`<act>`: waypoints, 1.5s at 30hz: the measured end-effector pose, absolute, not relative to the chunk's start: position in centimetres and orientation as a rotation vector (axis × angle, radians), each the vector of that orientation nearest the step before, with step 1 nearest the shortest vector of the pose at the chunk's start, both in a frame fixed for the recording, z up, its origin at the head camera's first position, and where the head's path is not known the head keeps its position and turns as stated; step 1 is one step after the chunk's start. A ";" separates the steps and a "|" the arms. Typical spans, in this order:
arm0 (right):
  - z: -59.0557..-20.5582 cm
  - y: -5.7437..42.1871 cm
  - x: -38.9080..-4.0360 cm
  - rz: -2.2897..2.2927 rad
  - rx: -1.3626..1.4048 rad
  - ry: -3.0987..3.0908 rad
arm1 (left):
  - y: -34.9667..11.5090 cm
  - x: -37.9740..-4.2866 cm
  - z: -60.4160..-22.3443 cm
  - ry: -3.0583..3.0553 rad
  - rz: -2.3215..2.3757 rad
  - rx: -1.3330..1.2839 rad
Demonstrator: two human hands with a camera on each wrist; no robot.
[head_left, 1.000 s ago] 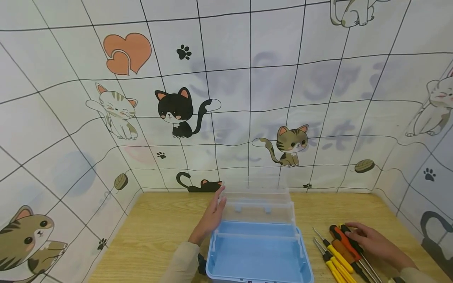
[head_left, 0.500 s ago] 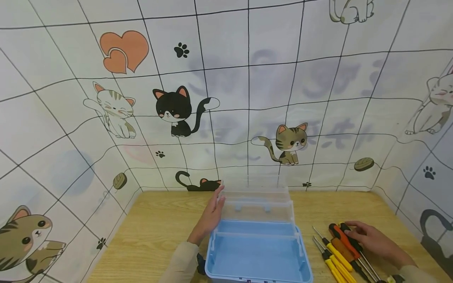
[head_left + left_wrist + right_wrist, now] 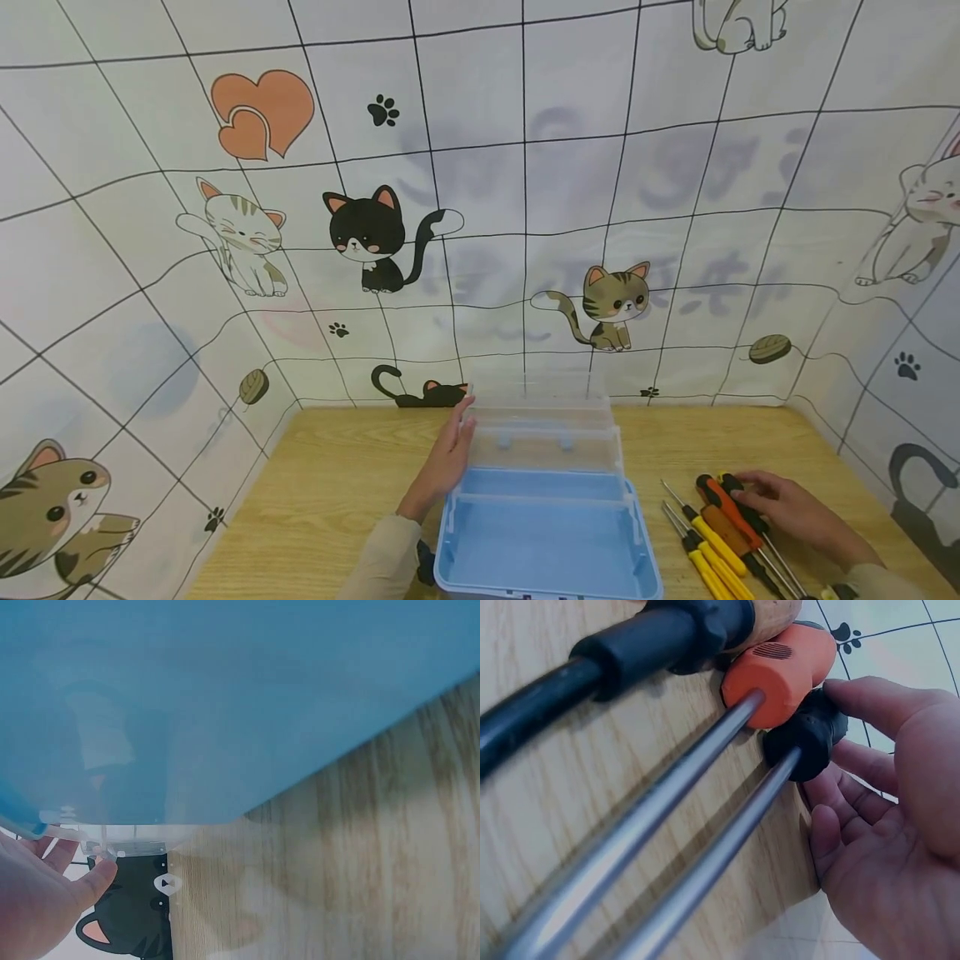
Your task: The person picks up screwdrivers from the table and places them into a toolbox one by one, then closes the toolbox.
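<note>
Pinching clear lid (image 3: pixel 525 454) by edge with left hand (image 3: pixel 447 454): steady it open. Pinching black screwdriver (image 3: pixel 810 736) by handle with right hand (image 3: pixel 793 510): advisable to lift clear of orange screwdriver (image 3: pixel 780 675).

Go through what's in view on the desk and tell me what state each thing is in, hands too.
Blue box: open.
Clear lid: raised.
Left hand: holding the clear lid's edge.
Right hand: gripping the black-handled screwdriver.
Black-handled screwdriver: lying beside the orange one, in the right hand's fingers.
Orange-handled screwdriver: lying down, unheld.
Yellow-handled screwdrivers: lying down, unheld.
</note>
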State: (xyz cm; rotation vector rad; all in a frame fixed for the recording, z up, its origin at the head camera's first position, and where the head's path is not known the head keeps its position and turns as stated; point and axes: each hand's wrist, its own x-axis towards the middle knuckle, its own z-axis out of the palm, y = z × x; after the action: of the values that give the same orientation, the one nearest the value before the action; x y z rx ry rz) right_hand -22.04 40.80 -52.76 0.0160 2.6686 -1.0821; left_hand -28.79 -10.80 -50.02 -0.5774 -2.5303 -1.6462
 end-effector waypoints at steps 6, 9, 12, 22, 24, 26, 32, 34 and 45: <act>-52.9 41.0 -21.9 -1.117 -0.019 2.671 | -10.6 -26.5 -46.5 -2.548 -1.635 -0.624; -53.0 40.8 -21.9 -1.073 -0.009 2.709 | -10.7 -27.0 -47.2 -2.548 -1.632 -0.620; -53.0 40.8 -22.0 -1.046 -0.003 2.739 | -10.8 -28.0 -48.8 -2.530 -1.639 -0.602; -53.4 41.1 -22.0 -1.052 -0.002 2.786 | -10.9 -29.1 -50.5 -2.507 -1.625 -0.571; -53.4 41.0 -22.0 -1.061 0.014 2.782 | -10.8 -29.1 -50.4 -2.513 -1.623 -0.578; -53.5 40.9 -22.0 -1.069 0.031 2.778 | -10.8 -29.1 -50.2 -2.517 -1.634 -0.582; -53.3 40.5 -21.8 -1.086 0.052 2.775 | -10.9 -28.6 -49.4 -2.545 -1.673 -0.585; -53.2 40.5 -21.8 -1.063 0.054 2.786 | -10.9 -28.6 -49.4 -2.549 -1.662 -0.582; -52.5 40.9 -21.9 -1.030 0.051 2.801 | -11.1 -29.4 -50.5 -2.527 -1.656 -0.603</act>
State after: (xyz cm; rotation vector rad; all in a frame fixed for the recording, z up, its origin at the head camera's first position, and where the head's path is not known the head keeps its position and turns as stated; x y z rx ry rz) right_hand -21.87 40.93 -52.51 0.0509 2.8011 -1.0300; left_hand -29.37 -11.10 -50.51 -0.6028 -2.5272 -1.6559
